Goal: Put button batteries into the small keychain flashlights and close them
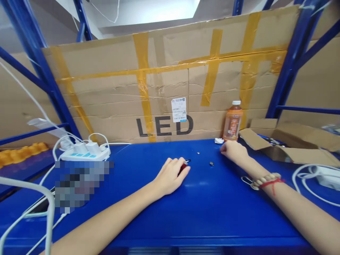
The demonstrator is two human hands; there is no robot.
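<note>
My left hand rests on the blue tabletop, its fingers curled round a small red object with a dark and metal tip. Most of that object is hidden in the hand, so its kind does not show. Further back on the right, my right hand has its fingers drawn together near a crumpled white scrap. Whether anything is pinched there cannot be made out. Between the hands lie a small dark metal piece and a tiny light round piece.
A bottle of orange drink stands behind my right hand. To the right are an open cardboard box and a white adapter with cable. A power strip sits at left. A large cardboard sheet closes off the back.
</note>
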